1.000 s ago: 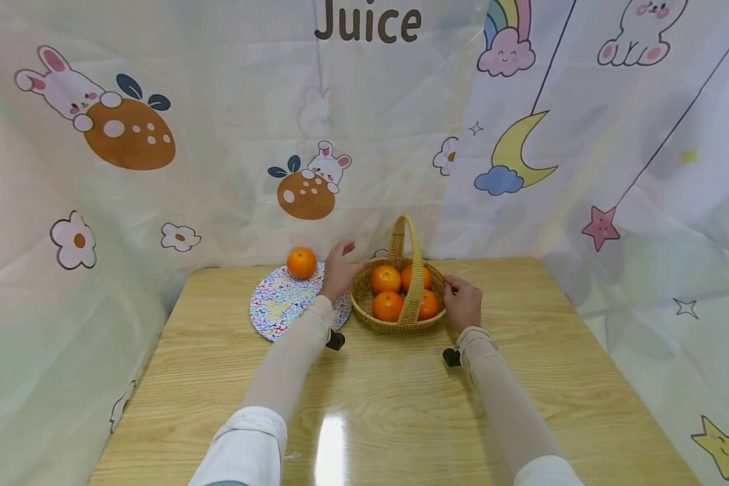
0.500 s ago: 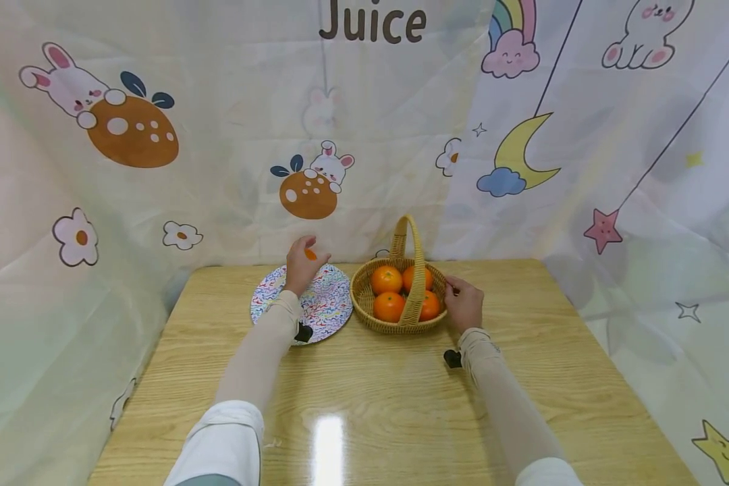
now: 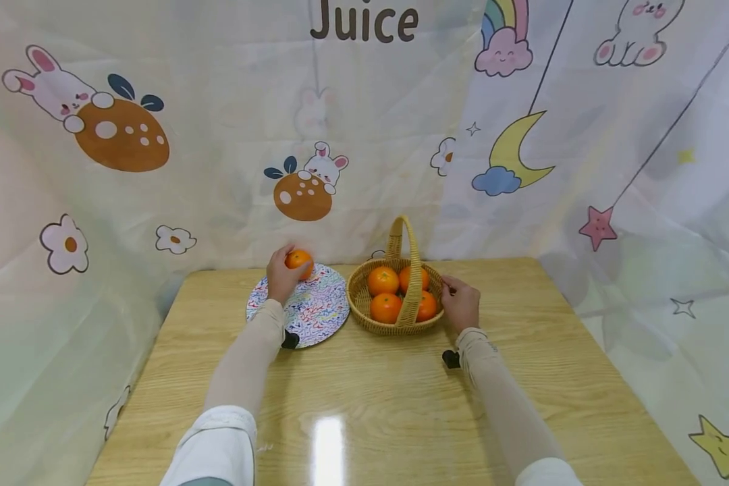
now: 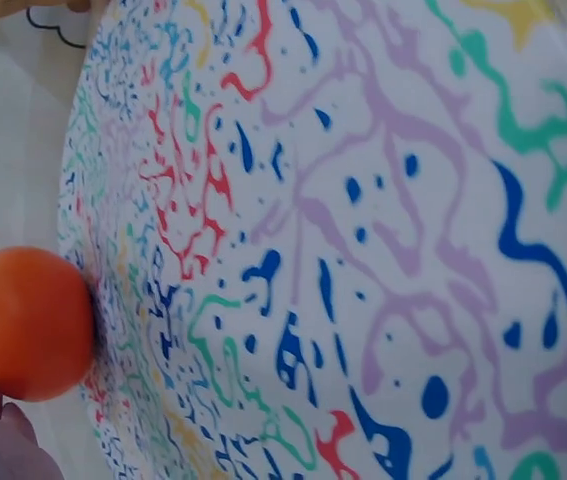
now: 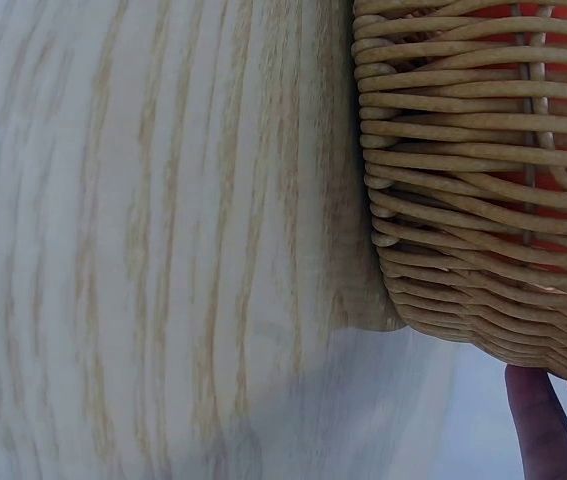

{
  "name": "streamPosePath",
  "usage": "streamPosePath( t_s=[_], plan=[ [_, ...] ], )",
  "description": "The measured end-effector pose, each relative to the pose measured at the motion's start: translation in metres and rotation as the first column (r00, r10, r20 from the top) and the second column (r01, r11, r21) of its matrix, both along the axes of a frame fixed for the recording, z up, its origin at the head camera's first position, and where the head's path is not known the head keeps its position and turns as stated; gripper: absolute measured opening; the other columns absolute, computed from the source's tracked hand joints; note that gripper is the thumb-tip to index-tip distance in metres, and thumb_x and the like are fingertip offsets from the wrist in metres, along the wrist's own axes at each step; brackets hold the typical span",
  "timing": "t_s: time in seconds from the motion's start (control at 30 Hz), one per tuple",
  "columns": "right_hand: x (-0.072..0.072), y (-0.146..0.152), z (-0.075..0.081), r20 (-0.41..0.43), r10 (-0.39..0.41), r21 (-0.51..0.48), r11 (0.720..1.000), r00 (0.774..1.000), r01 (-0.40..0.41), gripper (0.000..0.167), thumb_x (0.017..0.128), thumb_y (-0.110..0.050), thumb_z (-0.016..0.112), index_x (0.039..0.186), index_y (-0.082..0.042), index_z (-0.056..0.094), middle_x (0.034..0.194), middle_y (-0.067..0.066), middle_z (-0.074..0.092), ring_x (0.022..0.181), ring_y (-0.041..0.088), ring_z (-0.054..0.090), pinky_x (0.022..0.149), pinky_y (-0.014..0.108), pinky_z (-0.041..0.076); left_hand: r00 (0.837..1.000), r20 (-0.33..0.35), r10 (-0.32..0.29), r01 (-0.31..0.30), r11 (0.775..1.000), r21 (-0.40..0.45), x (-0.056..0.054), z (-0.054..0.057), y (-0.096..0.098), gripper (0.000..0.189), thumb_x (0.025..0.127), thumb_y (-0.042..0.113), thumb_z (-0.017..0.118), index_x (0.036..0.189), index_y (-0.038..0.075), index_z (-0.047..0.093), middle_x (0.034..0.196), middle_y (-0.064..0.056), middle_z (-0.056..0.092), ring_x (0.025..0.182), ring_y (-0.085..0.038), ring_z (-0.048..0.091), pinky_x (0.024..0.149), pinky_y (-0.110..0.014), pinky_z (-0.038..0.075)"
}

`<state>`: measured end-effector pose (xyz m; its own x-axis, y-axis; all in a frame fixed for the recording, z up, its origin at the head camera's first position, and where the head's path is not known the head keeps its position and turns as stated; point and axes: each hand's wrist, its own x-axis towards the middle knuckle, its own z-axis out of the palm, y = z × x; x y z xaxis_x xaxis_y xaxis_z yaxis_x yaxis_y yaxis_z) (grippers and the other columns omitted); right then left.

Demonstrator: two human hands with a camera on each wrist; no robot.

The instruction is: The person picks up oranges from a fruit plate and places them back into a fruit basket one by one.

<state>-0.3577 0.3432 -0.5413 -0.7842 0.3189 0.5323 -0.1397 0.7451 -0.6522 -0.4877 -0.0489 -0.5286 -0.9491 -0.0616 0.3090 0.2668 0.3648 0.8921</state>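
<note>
An orange (image 3: 300, 264) sits at the far edge of a round plate (image 3: 322, 317) patterned with coloured squiggles. My left hand (image 3: 282, 278) holds it, fingers around its left side and thumb at its right. In the left wrist view, fingertips touch the lower side of the orange (image 4: 31, 323) beside the plate (image 4: 293, 230). To the right stands a wicker basket (image 3: 364, 312) with a tall arched handle and several oranges (image 3: 385, 308) inside. My right hand (image 3: 462, 304) grips the basket's right rim. In the right wrist view, fingers (image 5: 543, 425) touch the woven wall (image 5: 463, 170).
Everything stands near the back of a wooden table (image 3: 364, 398), whose far edge meets a printed cloth backdrop (image 3: 219, 169). The cloth also hangs at the left and right sides. Plate and basket stand almost side by side.
My left hand has moved left from the basket's left rim, across the plate to the orange, and its fingers have closed around it. My right hand has stayed on the basket's rim.
</note>
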Motion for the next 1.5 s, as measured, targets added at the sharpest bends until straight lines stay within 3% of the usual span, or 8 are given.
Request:
streamPosePath(
  t_s=[0.3,0.5,0.67,0.93,1.17,1.5],
  plan=[
    [-0.001,0.0,0.006,-0.015,0.007,0.004,1.0,1.0,-0.007,0.023,0.091,-0.001,0.064,0.111,-0.001,0.073,0.108,0.015,0.071,0.091,0.028,0.07,0.07,0.04,0.058,0.998,0.057,-0.025,0.025,1.0,-0.005,-0.005,-0.005,-0.005,0.068,0.086,0.02,0.076,0.145,0.008,0.045,0.143,-0.013,0.047,0.124,-0.034,0.046,0.107,-0.048,0.037],
    [0.001,-0.007,0.002,0.021,0.041,0.009,0.999,0.999,-0.042,0.023,0.09,0.0,0.065,0.111,0.001,0.073,0.108,0.017,0.07,0.092,0.03,0.07,0.071,0.042,0.058,0.991,0.131,-0.029,0.032,0.999,-0.028,0.0,-0.019,-0.016,0.073,0.083,0.017,0.079,0.146,0.01,0.042,0.141,-0.012,0.048,0.122,-0.035,0.046,0.107,-0.053,0.035],
    [0.002,-0.006,0.001,0.007,0.031,0.01,0.999,1.0,-0.031,0.023,0.089,0.001,0.065,0.111,0.001,0.073,0.107,0.017,0.071,0.089,0.029,0.07,0.069,0.042,0.058,0.991,0.128,-0.048,0.051,0.999,-0.016,-0.002,-0.028,-0.019,0.079,0.081,0.019,0.081,0.147,0.01,0.039,0.142,-0.011,0.047,0.123,-0.035,0.046,0.107,-0.054,0.035],
    [0.003,-0.006,-0.001,0.007,0.036,0.019,0.999,0.999,-0.036,0.024,0.089,0.0,0.065,0.112,-0.001,0.073,0.106,0.017,0.071,0.087,0.029,0.071,0.066,0.041,0.058,0.986,0.164,-0.037,0.034,0.999,0.023,0.002,-0.026,-0.016,0.079,0.084,0.02,0.079,0.149,0.011,0.036,0.143,-0.01,0.046,0.124,-0.035,0.045,0.109,-0.053,0.033],
    [0.002,-0.005,-0.006,0.02,0.028,0.022,0.999,0.999,-0.029,0.024,0.09,-0.001,0.065,0.112,-0.002,0.073,0.109,0.014,0.071,0.087,0.026,0.071,0.064,0.038,0.058,0.99,0.137,-0.03,0.027,0.999,0.025,-0.003,-0.04,-0.017,0.079,0.084,0.026,0.079,0.149,0.011,0.037,0.143,-0.012,0.046,0.124,-0.035,0.046,0.108,-0.053,0.033],
    [0.002,0.0,-0.001,-0.023,0.013,0.038,0.999,1.0,-0.012,0.023,0.089,0.002,0.065,0.11,0.002,0.073,0.108,0.016,0.071,0.092,0.03,0.07,0.07,0.042,0.058,0.988,0.148,-0.037,0.028,0.998,0.064,-0.007,-0.038,-0.01,0.077,0.082,0.028,0.08,0.145,0.01,0.039,0.14,-0.012,0.048,0.122,-0.035,0.047,0.108,-0.051,0.035]
  ],
)
